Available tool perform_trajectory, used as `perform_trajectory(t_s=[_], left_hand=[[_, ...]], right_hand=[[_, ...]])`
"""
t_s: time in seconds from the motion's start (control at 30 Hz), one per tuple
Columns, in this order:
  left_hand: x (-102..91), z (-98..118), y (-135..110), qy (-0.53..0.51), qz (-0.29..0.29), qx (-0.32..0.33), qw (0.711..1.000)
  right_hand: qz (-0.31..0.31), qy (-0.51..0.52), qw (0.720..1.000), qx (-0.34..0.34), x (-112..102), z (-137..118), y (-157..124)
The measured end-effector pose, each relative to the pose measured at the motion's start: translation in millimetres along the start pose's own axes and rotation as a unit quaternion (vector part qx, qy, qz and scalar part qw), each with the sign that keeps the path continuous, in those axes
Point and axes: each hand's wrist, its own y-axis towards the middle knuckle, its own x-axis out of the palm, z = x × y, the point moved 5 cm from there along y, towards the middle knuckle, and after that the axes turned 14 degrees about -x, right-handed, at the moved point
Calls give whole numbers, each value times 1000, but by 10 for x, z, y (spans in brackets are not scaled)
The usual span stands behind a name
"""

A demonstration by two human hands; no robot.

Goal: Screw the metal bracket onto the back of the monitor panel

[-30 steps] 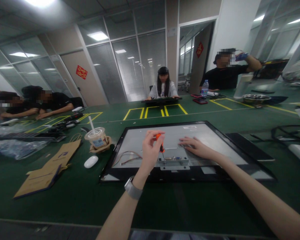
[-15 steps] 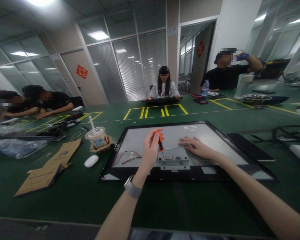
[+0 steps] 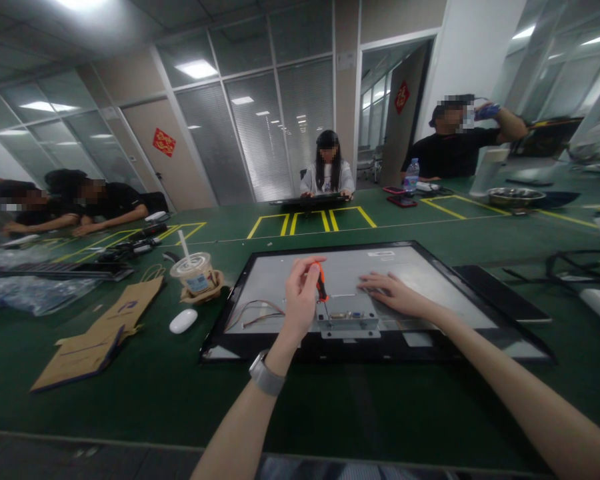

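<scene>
A flat display panel point(image 3: 280, 280) with a black frame and grey metal back lies on the green table in front of me. My left hand point(image 3: 301, 290) grips the orange and black handle of a screwdriver point(image 3: 322, 283). The screwdriver stands nearly upright, its shaft reaching down to the left end of a metal bracket with connector ports point(image 3: 350, 324) at the panel's near edge. Resting on the panel back, right of the bracket, my right hand point(image 3: 393, 293) has its fingers spread and holds nothing. Loose thin wires point(image 3: 260, 310) lie left of my left hand.
Left of the panel are a lidded drink cup point(image 3: 194, 273), a white mouse point(image 3: 183, 321) and brown paper bags point(image 3: 100, 340). A black flat device point(image 3: 500, 293) lies to the right. Across the table, a person point(image 3: 327, 170) handles another dark panel point(image 3: 307, 201); others sit left and right.
Both my hands and the screwdriver look almost unmoved. The person across the table has shifted their dark panel slightly to the left and moved their hands closer together.
</scene>
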Motion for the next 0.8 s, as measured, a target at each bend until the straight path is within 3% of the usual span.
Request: perform_trajectory(t_s=[0.3,0.63,0.8], left_hand=[[19,-17,-4,-3,-14,-18,1000],[-41,71,-11,18,29,20,999],[-25,59,-14,14,13,18,1000]], right_hand=[[0,0,1000,2,-11,-26,-2],[-1,-8,1000,4,-23,-43,0],[-1,-5,1000,4,-25,-40,-5]])
